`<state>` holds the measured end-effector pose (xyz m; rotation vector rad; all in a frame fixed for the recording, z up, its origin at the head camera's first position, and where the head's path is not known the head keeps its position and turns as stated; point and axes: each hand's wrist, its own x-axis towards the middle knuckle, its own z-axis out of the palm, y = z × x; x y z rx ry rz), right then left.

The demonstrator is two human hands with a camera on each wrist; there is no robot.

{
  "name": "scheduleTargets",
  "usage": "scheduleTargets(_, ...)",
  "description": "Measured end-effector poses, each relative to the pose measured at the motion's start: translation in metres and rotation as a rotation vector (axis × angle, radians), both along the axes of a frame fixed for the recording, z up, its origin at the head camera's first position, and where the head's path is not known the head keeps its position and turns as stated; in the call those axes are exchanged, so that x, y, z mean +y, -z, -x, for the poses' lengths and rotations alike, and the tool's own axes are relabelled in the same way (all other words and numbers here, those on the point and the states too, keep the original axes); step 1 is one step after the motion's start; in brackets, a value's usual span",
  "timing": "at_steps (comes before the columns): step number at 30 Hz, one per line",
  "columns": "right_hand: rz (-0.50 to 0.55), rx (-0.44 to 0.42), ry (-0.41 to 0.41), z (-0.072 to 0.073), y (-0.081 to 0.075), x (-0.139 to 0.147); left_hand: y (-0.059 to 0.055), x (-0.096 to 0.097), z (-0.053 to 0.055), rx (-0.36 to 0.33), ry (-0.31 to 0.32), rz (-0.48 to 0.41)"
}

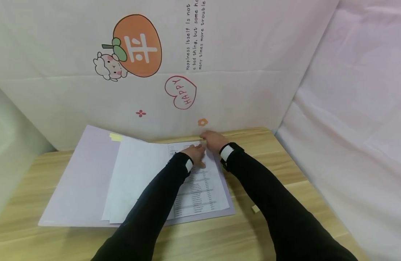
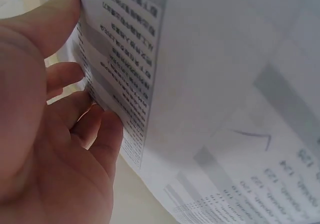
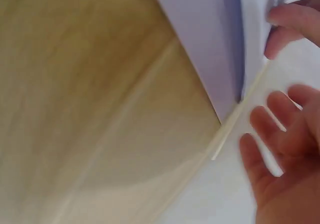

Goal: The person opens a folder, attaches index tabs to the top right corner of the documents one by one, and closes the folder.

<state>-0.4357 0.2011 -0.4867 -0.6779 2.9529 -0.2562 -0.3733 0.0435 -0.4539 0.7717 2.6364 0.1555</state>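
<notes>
On the desk lies an open lilac folder (image 1: 79, 181) with a stack of sheets inside, the top right one a printed sheet (image 1: 200, 195) with table rows. My left hand (image 1: 195, 155) touches the right part of this sheet near its upper edge. In the left wrist view the left hand (image 2: 65, 129) has its thumb apart from the bent fingers, beside the edge of the printed paper (image 2: 200, 74). My right hand (image 1: 215, 141) is at the folder's top right corner; in its wrist view the right hand (image 3: 290, 144) has loosely bent, spread fingers beside the sheets, holding nothing visible.
A wood-grain desk (image 1: 272, 152) carries the folder. Behind it hangs a white cloth (image 1: 239, 98) with printed drawings, and another white cloth (image 1: 360, 108) hangs at the right. A yellow tab (image 1: 115, 137) sticks out at the folder's top. A small light piece (image 1: 255, 209) lies near the right sleeve.
</notes>
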Motion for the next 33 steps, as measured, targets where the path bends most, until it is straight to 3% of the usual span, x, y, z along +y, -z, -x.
scheduleTargets(3,-0.071,0.014,-0.044,-0.001,0.0,0.003,0.007,0.005,0.005,-0.007,-0.019,0.022)
scheduleTargets(5,-0.128,0.036,-0.073,-0.002,0.0,0.002,0.003,0.005,0.003,-0.003,-0.024,0.019)
scheduleTargets(10,-0.2,0.042,-0.041,-0.008,-0.006,0.001,-0.008,0.002,-0.007,0.017,0.009,0.003)
scheduleTargets(18,-0.159,-0.018,0.021,-0.005,-0.008,0.004,-0.009,0.003,-0.007,0.028,0.012,0.018)
scheduleTargets(25,-0.212,-0.065,0.042,-0.004,-0.016,-0.003,-0.009,0.001,-0.005,0.039,0.022,0.009)
scheduleTargets(29,-0.25,-0.093,0.008,-0.012,-0.027,-0.007,-0.001,0.0,-0.002,0.03,0.001,-0.019)
scheduleTargets(33,-0.329,-0.123,-0.058,-0.031,-0.047,-0.013,0.0,-0.002,-0.003,0.021,-0.025,-0.06)
